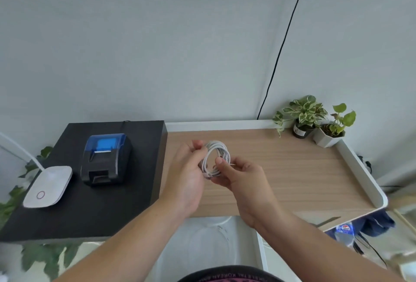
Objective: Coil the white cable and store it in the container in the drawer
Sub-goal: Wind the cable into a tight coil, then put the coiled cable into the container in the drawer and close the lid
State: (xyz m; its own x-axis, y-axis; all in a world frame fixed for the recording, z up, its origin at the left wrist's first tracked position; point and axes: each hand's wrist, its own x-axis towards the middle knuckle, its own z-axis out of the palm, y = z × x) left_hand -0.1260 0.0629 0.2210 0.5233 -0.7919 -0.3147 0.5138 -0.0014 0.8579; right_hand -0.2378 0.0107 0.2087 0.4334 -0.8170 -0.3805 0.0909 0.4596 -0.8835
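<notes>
On the far left a white puck-shaped device (48, 186) and a small printer (105, 158) sit on a black stand (139, 169), clear of the work; the left hand (188, 175) has its fingers closed on one side of the white cable (217, 157), keeping the loops from springing apart; the right hand (244, 182) pinches the other side, thumb on top, above the wooden bench (292, 169); the open drawer (202, 248) waits below; two potted plants (315, 119) stand far right.

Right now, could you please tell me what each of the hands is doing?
Left hand: closed on the coiled white cable.
Right hand: closed on the same cable, pinching its lower loops.
</notes>
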